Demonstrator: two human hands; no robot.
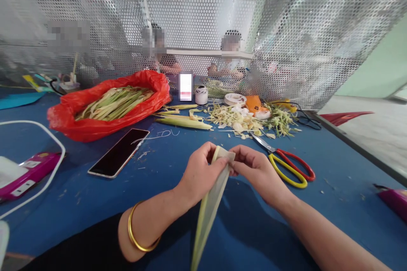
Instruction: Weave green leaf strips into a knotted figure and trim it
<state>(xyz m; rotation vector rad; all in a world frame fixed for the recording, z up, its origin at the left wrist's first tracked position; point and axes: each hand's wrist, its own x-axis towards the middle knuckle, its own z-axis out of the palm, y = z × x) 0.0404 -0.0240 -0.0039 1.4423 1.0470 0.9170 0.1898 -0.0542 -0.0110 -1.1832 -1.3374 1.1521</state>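
Observation:
A long pale green corn husk (207, 211) hangs down toward me, its wide end uppermost. My left hand (205, 171) is closed on that wide end, thumb lying across its face. At the husk's upper right edge, my right hand (252, 169) pinches the corner between thumb and fingers. Scissors (288, 163) with one red and one yellow handle lie just right of my right hand. Beyond my hands are several loose husks (184, 123) and a heap of pale trimmings (237, 118).
A red plastic bag (111, 125) of husk strips stands at left. Near it lie a dark-screened phone (119, 152) and a magenta power strip (32, 175) with a white cable. A lit phone (185, 87), a small jar (201, 95) and tape roll (235, 99) stand before a perforated metal screen (203, 21); people sit behind.

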